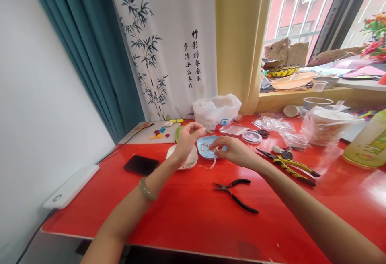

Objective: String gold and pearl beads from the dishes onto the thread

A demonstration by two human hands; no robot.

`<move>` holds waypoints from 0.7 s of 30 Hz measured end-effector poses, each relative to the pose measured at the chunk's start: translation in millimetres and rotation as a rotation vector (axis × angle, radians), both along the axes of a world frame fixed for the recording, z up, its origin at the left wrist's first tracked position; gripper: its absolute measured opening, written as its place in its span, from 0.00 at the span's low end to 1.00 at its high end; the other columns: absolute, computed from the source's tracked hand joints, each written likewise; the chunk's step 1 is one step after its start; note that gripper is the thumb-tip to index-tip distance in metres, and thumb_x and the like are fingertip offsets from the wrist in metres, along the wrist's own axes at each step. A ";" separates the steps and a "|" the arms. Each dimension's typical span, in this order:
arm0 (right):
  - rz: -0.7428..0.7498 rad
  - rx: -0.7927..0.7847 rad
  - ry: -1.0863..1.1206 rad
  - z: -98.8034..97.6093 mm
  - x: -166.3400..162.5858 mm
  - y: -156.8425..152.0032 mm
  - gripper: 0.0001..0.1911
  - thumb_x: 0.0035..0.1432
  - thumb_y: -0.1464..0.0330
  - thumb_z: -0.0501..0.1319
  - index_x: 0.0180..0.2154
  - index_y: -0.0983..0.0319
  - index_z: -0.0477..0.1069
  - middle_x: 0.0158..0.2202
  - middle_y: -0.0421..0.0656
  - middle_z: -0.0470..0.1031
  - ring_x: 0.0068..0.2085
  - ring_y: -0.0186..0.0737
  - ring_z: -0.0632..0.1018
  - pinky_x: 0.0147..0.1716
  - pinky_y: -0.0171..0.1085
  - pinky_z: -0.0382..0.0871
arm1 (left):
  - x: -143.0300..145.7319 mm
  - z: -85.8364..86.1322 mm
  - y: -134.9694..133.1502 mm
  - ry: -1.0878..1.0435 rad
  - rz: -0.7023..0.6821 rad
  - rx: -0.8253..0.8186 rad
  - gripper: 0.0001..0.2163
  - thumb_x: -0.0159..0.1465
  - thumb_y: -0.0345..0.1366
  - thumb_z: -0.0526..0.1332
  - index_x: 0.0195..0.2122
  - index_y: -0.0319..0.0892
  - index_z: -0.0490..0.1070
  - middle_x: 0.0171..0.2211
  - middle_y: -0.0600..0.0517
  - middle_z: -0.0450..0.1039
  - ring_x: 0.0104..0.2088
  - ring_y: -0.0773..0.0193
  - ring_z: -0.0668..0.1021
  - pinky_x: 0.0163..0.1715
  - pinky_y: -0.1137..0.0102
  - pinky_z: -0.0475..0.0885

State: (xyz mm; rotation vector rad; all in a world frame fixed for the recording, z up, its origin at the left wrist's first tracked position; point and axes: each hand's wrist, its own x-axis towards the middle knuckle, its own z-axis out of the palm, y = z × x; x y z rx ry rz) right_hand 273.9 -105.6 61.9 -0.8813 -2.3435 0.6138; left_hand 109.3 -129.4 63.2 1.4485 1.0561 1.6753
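Note:
My left hand (187, 139) hovers over a white dish (193, 160) of small beads, fingers pinched on something too small to name. My right hand (233, 150) is beside it, fingers pinched over a small blue dish (202, 147) that holds pale beads; a short beaded strand (213, 161) hangs below its fingers. A thin thread seems to run between the two hands, though I cannot tell for sure. A green bangle (147, 190) is on my left wrist.
On the red table (187, 219) lie black pliers (237, 193), yellow-handled pliers (291, 166), a black phone (141, 164), a white plastic bag (216, 111), a thread spool (252, 137), clear packets and a wrapped tub (327, 126). A mat with coloured beads (158, 134) sits at the back left.

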 end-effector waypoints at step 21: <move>-0.061 -0.563 0.639 -3.7 -11.2 9.9 0.11 0.45 0.62 0.63 0.28 0.64 0.71 0.29 0.43 0.76 0.25 0.30 0.73 0.23 0.29 0.69 | -2.3 -34.7 -2.5 -0.268 -0.454 -0.462 0.13 0.49 0.42 0.65 0.28 0.37 0.70 0.25 0.50 0.73 0.26 0.69 0.73 0.33 0.71 0.66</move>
